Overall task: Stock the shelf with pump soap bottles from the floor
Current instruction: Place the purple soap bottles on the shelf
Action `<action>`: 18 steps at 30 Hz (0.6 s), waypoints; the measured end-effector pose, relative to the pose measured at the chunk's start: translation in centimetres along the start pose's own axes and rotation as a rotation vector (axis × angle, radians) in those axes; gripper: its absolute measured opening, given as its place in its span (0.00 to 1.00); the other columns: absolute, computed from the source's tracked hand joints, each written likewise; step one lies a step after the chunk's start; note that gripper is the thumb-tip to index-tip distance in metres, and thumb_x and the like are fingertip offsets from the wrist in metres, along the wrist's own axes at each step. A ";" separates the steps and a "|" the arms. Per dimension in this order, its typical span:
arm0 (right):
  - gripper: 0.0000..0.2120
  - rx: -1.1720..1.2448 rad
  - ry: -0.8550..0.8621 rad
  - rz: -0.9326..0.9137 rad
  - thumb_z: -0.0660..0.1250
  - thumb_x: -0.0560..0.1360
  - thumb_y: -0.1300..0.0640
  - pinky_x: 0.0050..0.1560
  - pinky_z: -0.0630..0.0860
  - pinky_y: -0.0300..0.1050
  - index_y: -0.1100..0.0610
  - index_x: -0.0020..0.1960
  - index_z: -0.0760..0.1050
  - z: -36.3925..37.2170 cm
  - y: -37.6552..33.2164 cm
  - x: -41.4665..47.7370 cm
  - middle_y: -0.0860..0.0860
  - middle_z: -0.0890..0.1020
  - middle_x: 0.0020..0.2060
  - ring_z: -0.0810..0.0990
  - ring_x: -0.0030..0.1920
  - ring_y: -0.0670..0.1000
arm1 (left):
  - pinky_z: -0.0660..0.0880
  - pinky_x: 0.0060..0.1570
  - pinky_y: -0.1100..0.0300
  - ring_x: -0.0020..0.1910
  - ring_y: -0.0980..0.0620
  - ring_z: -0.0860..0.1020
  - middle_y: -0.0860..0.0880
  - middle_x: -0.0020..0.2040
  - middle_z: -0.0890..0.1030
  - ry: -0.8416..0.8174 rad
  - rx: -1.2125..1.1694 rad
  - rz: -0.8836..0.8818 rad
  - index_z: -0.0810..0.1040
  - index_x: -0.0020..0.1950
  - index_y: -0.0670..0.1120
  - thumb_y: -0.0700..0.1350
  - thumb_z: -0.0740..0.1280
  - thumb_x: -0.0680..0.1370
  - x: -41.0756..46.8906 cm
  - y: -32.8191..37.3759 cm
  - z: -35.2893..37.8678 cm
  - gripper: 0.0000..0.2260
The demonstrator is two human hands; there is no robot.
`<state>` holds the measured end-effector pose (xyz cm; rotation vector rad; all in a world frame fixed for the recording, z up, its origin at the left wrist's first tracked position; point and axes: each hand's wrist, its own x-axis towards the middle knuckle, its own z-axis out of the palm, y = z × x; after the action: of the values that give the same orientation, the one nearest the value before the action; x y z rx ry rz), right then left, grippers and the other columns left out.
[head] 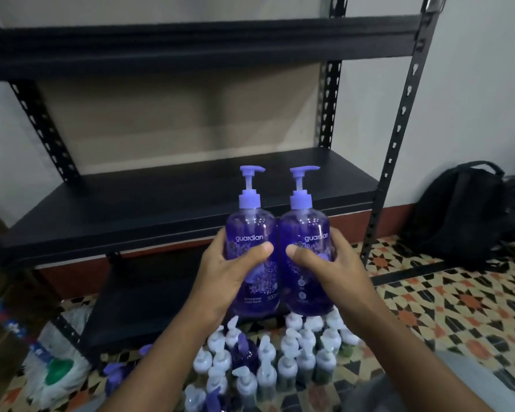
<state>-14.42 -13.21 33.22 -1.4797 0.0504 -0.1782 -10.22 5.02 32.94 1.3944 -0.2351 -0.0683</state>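
Two purple pump soap bottles are held upright side by side in front of the black metal shelf (149, 203). My left hand (229, 272) grips the left purple bottle (252, 224), thumb across its label. My right hand (327, 272) grips the right purple bottle (305, 224) the same way. Both bottles hover above the floor, just in front of the shelf's bare middle board. Below my hands, several more pump bottles (268, 361) with white and purple pumps stand clustered on the patterned floor.
An upper shelf board (191, 46) spans the top, and a lower board (149, 295) sits near the floor. A black backpack (461, 212) leans on the wall at right. A white mop head (60, 367) and cardboard boxes (0, 292) lie at left.
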 end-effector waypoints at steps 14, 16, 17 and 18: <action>0.31 -0.027 0.179 -0.047 0.80 0.68 0.49 0.52 0.83 0.55 0.48 0.64 0.68 -6.7 -4.0 15.0 0.51 0.81 0.55 0.84 0.52 0.52 | 0.82 0.48 0.44 0.41 0.45 0.82 0.42 0.43 0.82 -0.061 -0.007 -0.001 0.80 0.52 0.43 0.47 0.79 0.68 15.4 3.1 6.4 0.17; 0.33 -0.077 0.200 -0.065 0.80 0.68 0.54 0.48 0.82 0.49 0.51 0.66 0.66 -7.5 -3.6 17.2 0.50 0.79 0.54 0.83 0.51 0.51 | 0.81 0.48 0.42 0.40 0.46 0.81 0.43 0.42 0.81 -0.052 -0.054 -0.017 0.79 0.52 0.44 0.42 0.75 0.74 17.6 2.3 7.1 0.09; 0.33 -0.097 0.215 -0.080 0.80 0.68 0.56 0.46 0.81 0.45 0.51 0.67 0.65 -7.9 -3.3 18.2 0.50 0.79 0.53 0.82 0.51 0.50 | 0.81 0.49 0.42 0.41 0.45 0.81 0.43 0.43 0.81 -0.040 -0.079 -0.034 0.79 0.53 0.44 0.42 0.73 0.75 18.7 1.8 7.4 0.09; 0.34 -0.117 0.231 -0.100 0.80 0.69 0.56 0.44 0.80 0.42 0.52 0.67 0.65 -8.3 -2.9 19.3 0.50 0.79 0.53 0.82 0.50 0.49 | 0.81 0.50 0.41 0.43 0.45 0.82 0.42 0.44 0.81 -0.031 -0.108 -0.057 0.79 0.56 0.44 0.43 0.73 0.76 19.6 1.4 7.6 0.11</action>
<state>3.17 -24.48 36.76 -1.5737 0.1763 -0.4333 7.25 -5.75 37.89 1.2929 -0.2138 -0.1481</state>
